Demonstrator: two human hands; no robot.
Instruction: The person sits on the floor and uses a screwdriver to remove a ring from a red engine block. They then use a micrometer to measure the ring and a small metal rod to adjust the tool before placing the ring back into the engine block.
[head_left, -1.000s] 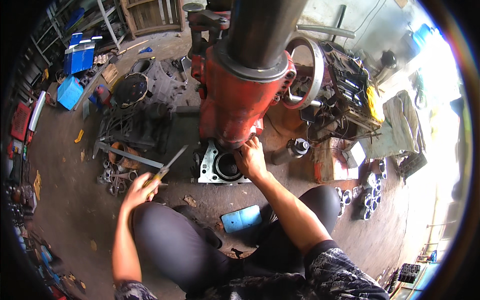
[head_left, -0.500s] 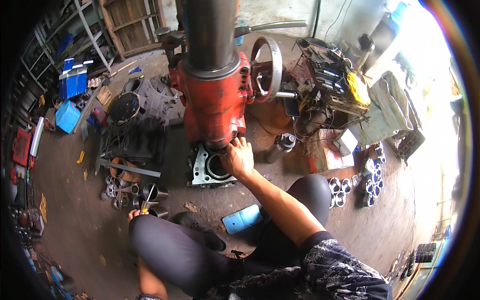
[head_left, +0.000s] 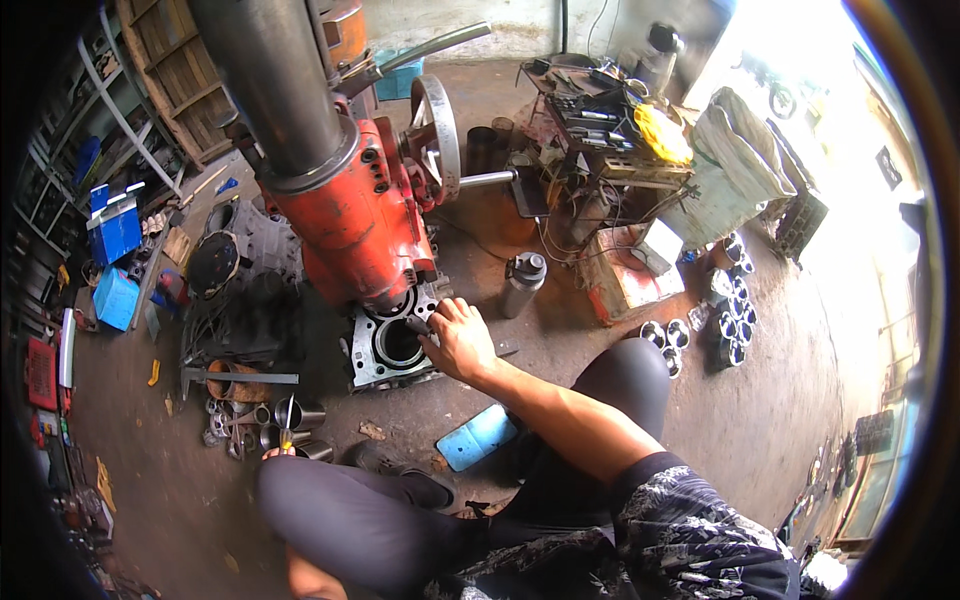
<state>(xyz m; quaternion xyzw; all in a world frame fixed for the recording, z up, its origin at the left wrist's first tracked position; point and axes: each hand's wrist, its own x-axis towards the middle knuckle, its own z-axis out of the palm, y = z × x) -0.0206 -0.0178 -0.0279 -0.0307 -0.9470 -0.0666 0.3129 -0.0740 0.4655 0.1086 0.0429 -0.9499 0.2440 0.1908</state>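
My right hand (head_left: 462, 342) is at the near right part of a metal engine block (head_left: 368, 372), beside an open cylinder bore (head_left: 400, 343). Its fingers are bent together around a small dark piece that I cannot make out. A red boring machine (head_left: 350, 235) with a thick dark column (head_left: 268, 85) stands over the block's far part. Beyond my left knee, only the fingers of my left hand (head_left: 279, 453) show. They are closed on a slim tool (head_left: 288, 428) with a yellow handle and a thin bright shaft. Metal cylinder sleeves (head_left: 305, 413) lie close to it.
A grey bottle (head_left: 522, 287) stands right of the block. A blue phone (head_left: 476, 438) lies on the floor between my legs. Several pistons (head_left: 735, 325) are grouped at the right, below a tool-laden table (head_left: 610, 130). A caliper (head_left: 240, 378) and connecting rods (head_left: 232, 425) lie left.
My view has turned, shifting the machine left in the picture. My right hand has drawn back from under the red machine to the near bore. My left hand still holds the slim tool.
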